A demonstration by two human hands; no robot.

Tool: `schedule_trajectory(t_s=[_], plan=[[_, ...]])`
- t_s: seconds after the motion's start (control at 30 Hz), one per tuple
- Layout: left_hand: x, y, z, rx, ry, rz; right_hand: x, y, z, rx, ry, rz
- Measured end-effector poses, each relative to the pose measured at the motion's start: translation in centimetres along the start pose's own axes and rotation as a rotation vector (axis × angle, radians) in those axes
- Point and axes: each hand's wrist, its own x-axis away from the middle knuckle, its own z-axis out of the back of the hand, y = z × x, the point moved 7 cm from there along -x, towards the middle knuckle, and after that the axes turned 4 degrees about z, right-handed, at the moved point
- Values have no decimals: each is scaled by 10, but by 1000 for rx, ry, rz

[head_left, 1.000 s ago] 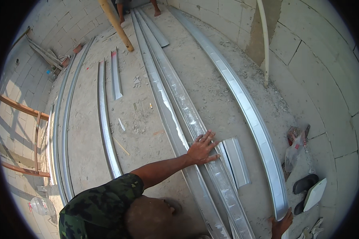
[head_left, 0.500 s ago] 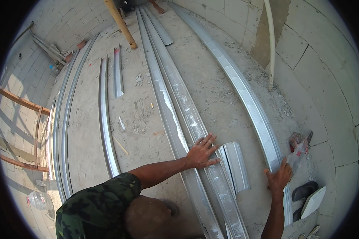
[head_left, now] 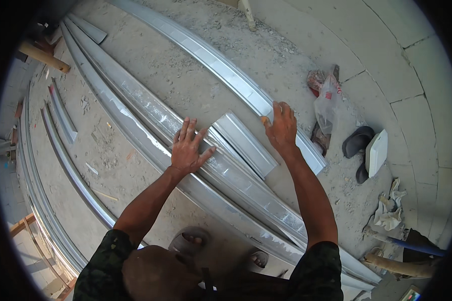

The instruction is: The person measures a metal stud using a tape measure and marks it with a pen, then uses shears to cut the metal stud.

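- Worn channel (head_left: pixel 158 116): under left hand (head_left: pixel 187 153), fingers spread, not gripping; sideways push could slide it.
- Bright channel (head_left: pixel 211 62): under right hand (head_left: pixel 282 125), thumb and fingers apart, contact unclear; edge could cut a slipping palm.
- Short piece (head_left: pixel 251 143): between hands; stray knock could shift it.

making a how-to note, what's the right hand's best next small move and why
Probably close the right hand on the shiny metal strip: thumb and fingers are apart over it, while the left hand lies spread on worn channel.

Dusty grey floor (head_left: pixel 201 94): long metal channels (head_left: pixel 218 65), short metal piece (head_left: pixel 248 144), dark sandals (head_left: pixel 356 143), clear plastic bag (head_left: pixel 327 106).
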Motion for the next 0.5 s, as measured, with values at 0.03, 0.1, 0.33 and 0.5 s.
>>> schedule_trajectory(t_s=[0.03,0.1,0.33,0.5], plan=[[-3,16,-17,2,-10,-15,30,28,22,54,-12,-1],[-10,30,-14,-14,-4,-34,73,61,58,105,-16,-12],[4,-14,8,-9,36,26,140,101,83,231,-255,-44],[-23,28,16,35,-48,-104,198,150,50,316,-199,-173]])
